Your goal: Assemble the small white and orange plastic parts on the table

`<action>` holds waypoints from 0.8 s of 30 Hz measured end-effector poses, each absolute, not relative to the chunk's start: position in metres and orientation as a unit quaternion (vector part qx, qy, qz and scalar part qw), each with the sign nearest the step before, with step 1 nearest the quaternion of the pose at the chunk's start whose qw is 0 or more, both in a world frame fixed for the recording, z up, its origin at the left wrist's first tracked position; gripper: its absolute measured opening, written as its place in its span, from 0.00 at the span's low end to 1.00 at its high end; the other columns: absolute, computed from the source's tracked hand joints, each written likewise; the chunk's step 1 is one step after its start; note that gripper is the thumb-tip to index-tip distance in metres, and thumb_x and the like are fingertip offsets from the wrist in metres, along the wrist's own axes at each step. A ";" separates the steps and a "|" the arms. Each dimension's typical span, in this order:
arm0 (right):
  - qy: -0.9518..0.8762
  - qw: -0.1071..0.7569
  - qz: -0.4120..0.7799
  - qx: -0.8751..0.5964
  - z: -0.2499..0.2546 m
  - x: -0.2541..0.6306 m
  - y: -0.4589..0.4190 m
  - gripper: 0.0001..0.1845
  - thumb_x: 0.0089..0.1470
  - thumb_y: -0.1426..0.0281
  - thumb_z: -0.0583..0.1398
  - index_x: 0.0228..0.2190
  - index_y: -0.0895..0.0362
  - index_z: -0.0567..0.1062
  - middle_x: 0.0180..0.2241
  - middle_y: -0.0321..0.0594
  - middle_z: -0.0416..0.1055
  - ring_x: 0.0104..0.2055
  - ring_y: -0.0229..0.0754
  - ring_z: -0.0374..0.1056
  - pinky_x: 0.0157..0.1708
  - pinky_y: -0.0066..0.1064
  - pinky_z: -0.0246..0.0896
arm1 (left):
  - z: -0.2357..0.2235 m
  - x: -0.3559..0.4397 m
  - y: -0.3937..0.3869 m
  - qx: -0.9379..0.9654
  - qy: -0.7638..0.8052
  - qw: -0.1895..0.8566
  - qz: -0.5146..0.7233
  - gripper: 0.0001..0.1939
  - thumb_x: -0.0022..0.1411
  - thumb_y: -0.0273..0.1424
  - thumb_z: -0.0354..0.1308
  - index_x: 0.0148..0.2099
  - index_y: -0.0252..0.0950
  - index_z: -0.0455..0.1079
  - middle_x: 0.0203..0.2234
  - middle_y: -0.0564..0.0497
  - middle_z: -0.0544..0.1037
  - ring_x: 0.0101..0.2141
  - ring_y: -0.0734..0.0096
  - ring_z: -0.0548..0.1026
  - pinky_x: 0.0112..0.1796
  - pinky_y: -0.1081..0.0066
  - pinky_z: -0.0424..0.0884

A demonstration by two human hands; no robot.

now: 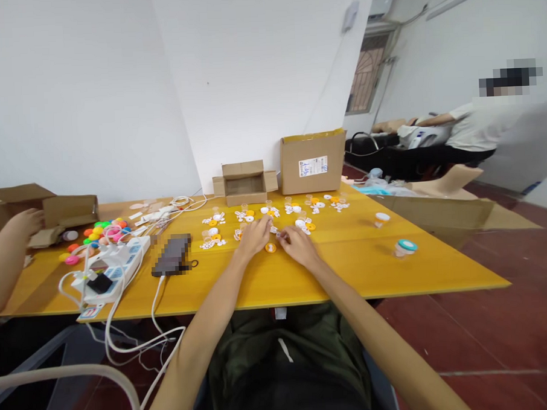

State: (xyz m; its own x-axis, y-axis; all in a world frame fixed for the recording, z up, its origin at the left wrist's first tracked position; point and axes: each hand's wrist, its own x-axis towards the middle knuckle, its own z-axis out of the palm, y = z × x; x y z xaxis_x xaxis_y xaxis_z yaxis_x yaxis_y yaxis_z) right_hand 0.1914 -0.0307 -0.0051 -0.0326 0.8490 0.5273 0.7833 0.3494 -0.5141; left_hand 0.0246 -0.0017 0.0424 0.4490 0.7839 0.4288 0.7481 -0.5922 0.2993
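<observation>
My left hand and my right hand are close together over the middle of the table, fingers curled inward. Between the fingertips small white pieces with dark spots show. Both hands look closed in a pinch, but what each one grips is too small to make out. Just below them an orange lid lies flat on the table. Around the hands stand several groups, each with a small clear cup, an orange ring-like lid, a white disc and scattered spotted pieces.
An open cardboard box and a taller carton stand behind. A phone, power strip with cables and coloured balls lie left, near another person's arm. Two lidded jars stand right. Another person sits beyond.
</observation>
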 end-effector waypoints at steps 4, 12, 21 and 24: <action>-0.726 0.381 0.016 -0.572 -0.006 0.192 -0.029 0.08 0.55 0.74 0.59 0.26 0.51 0.71 0.33 0.41 0.75 0.41 0.47 0.71 0.42 0.36 0.68 | 0.043 0.025 -0.001 0.848 0.455 0.027 0.269 0.15 0.76 0.35 0.43 0.49 0.40 0.71 0.38 0.46 0.82 0.42 0.59 0.80 0.42 0.67 0.69; -0.773 0.405 0.011 -0.487 0.003 0.187 -0.039 0.06 0.58 0.73 0.59 0.34 0.52 0.77 0.43 0.44 0.75 0.46 0.48 0.70 0.50 0.41 0.67 | 0.044 0.025 -0.001 0.840 0.465 0.027 0.279 0.14 0.76 0.35 0.43 0.47 0.40 0.71 0.37 0.47 0.81 0.40 0.60 0.79 0.40 0.67 0.66; -0.839 0.358 0.036 -0.407 0.007 0.186 -0.042 0.11 0.60 0.75 0.59 0.30 0.52 0.79 0.45 0.44 0.73 0.49 0.48 0.69 0.51 0.42 0.65 | 0.044 0.024 0.000 0.842 0.469 0.019 0.264 0.15 0.76 0.34 0.43 0.48 0.41 0.71 0.36 0.47 0.81 0.41 0.60 0.78 0.41 0.67 0.66; -0.831 0.371 0.045 -0.411 0.005 0.186 -0.041 0.12 0.60 0.76 0.58 0.30 0.52 0.79 0.44 0.44 0.73 0.49 0.47 0.69 0.51 0.42 0.65 | 0.044 0.025 0.000 0.844 0.467 0.024 0.262 0.14 0.75 0.34 0.44 0.47 0.41 0.71 0.37 0.47 0.81 0.42 0.59 0.79 0.41 0.67 0.66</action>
State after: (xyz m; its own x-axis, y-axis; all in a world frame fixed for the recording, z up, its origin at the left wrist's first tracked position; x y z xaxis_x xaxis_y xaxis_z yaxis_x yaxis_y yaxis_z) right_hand 0.1860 -0.0408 0.0054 -0.3866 0.7177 0.5792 0.6508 0.6573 -0.3800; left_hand 0.0249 0.0002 0.0436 0.4270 0.8008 0.4200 0.7758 -0.5631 0.2848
